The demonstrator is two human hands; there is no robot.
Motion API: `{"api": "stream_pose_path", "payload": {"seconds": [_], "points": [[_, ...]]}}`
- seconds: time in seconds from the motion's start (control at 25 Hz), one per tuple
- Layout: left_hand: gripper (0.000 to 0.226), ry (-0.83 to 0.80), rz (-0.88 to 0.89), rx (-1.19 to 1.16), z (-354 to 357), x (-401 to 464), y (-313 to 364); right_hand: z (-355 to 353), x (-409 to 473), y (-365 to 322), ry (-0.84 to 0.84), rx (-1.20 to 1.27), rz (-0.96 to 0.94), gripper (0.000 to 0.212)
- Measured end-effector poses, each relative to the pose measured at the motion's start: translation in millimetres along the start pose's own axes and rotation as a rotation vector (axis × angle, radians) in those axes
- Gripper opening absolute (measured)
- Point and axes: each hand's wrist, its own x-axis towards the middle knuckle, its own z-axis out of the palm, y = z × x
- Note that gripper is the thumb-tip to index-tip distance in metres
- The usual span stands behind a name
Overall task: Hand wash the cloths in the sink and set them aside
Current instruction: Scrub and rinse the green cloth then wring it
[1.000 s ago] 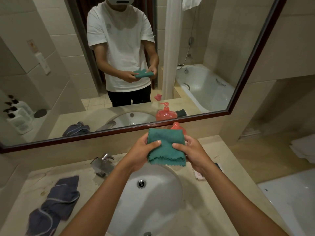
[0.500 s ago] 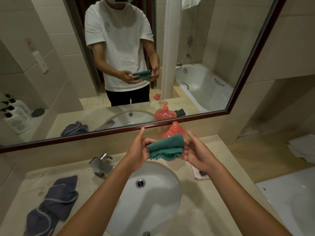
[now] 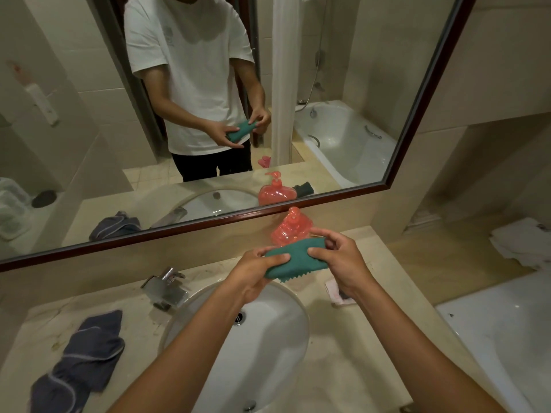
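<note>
Above the sink (image 3: pixel 268 347), we grasp the folded green cloth (image 3: pixel 298 257) at both ends, left hand (image 3: pixel 256 272) and right hand (image 3: pixel 343 260) each clenched around it.

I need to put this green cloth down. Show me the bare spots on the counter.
Bare counter runs right of the sink, from the small pinkish item toward the near edge. A smaller patch lies between the faucet and the grey cloth. The far right corner is crowded by the red soap bottle.
</note>
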Motion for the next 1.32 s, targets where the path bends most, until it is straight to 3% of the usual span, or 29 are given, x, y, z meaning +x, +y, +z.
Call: {"api": "stream_pose_path", "payload": {"seconds": [0.08, 0.24, 0.4, 0.48, 0.68, 0.88, 1.16, 1.32], "points": [[0.030, -0.061, -0.003, -0.018, 11, 8, -5, -13, 1, 5, -0.004, 0.125, 0.034, 0.045], [0.027, -0.097, 0.016, 0.007, 43, 25, -15, -47, 0, 22, -0.061, 0.182, 0.257, 0.025], [0.030, -0.077, 0.037, 0.130, 76, 55, -42, -94, 8, 37, 0.070, 0.141, 0.300, 0.015], [0.021, -0.004, 0.007, 0.124, 93, 72, -63, -117, 17, 48, 0.168, 0.119, 0.284, 0.011], [0.008, 0.073, -0.054, 0.199, 126, 118, -122, -173, 40, 90, 0.308, -0.005, 0.301, 0.020], [0.005, 0.235, -0.125, 0.289, 139, 152, -180, -202, 63, 152, 0.476, -0.404, 0.426, 0.030], [0.016, 0.328, 0.019, 0.397, 130, 196, -215, -215, 107, 183, 0.465, -0.482, 0.347, 0.032], [0.023, 0.383, -0.073, 0.444, 121, 213, -235, -218, 117, 203, 0.394, -0.583, 0.356, 0.035]]}}
